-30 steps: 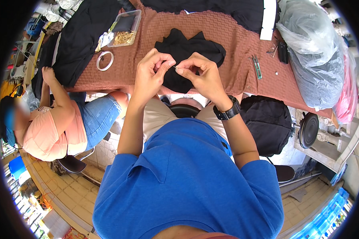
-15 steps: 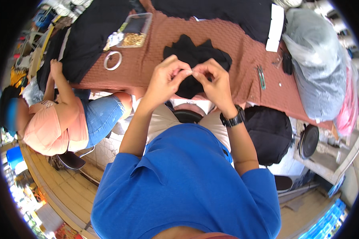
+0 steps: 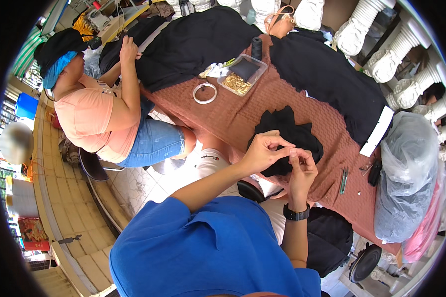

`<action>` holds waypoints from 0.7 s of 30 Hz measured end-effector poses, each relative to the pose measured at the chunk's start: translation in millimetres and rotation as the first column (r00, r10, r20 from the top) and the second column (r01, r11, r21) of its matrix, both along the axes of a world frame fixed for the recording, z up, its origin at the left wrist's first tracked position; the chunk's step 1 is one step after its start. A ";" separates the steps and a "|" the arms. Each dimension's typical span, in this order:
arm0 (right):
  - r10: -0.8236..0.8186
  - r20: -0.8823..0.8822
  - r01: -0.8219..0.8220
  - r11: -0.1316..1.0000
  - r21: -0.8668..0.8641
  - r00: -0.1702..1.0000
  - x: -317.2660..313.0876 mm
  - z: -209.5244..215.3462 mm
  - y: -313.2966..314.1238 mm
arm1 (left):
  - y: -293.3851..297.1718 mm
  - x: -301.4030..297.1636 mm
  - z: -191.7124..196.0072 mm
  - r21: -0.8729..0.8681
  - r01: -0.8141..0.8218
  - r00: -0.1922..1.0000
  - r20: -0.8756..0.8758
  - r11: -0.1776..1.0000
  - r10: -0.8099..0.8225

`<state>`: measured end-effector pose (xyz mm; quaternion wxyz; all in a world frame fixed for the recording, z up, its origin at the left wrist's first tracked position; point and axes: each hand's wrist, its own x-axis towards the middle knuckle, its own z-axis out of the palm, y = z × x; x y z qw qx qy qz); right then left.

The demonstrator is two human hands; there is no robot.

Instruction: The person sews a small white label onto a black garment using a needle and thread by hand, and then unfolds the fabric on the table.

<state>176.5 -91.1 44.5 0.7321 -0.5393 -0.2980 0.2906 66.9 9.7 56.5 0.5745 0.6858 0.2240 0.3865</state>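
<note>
My left hand (image 3: 268, 152) is closed in a pinch, thumb and forefinger meeting the fingertips of my right hand (image 3: 303, 171). The right one is pinched too, and a dark watch sits on its wrist. Whatever lies between the fingertips is too small to make out. Beneath both hands, a black fabric piece (image 3: 284, 120) with jagged points along its far edge lies on the brown textured tablecloth (image 3: 223, 121). My hands cover part of that piece.
Left of me a seated person (image 3: 101, 106) works with raised hands. Farther back are a white ring (image 3: 195, 93), a clear box (image 3: 260, 73) with gold-coloured small pieces, and a black thread spool (image 3: 256, 48). Green-handled snips (image 3: 343, 181) and a filled plastic bag (image 3: 406, 173) are at right.
The view has swung left, so the table things sit farther right and lower. My fingertips stay pinched together; my right hand has turned more upright, and the left reaches across.
</note>
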 end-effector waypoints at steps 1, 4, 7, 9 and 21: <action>-0.015 0.041 0.016 1.000 -0.023 0.999 -1.6 1.8 -0.8 | -1.1 1.2 -2.1 -0.034 -0.007 1.000 0.016 0.999 0.008; -0.062 0.130 0.068 0.997 -0.038 0.990 -5.9 2.3 -1.7 | -5.6 3.6 -7.6 -0.121 -0.009 0.999 0.051 0.993 0.015; -0.071 0.125 0.070 0.997 0.017 0.990 -6.0 -7.6 -3.4 | -9.8 5.7 -9.2 -0.155 -0.013 0.997 0.076 0.988 0.025; -0.055 0.041 0.052 0.997 0.053 0.998 -6.1 -9.3 -6.2 | -13.4 7.0 -8.4 -0.168 -0.030 0.995 0.087 0.985 0.045; -0.024 0.170 0.010 0.996 0.084 0.985 14.5 -6.4 -30.2 | -22.1 -1.5 -12.6 0.411 0.018 0.997 -0.072 0.912 0.013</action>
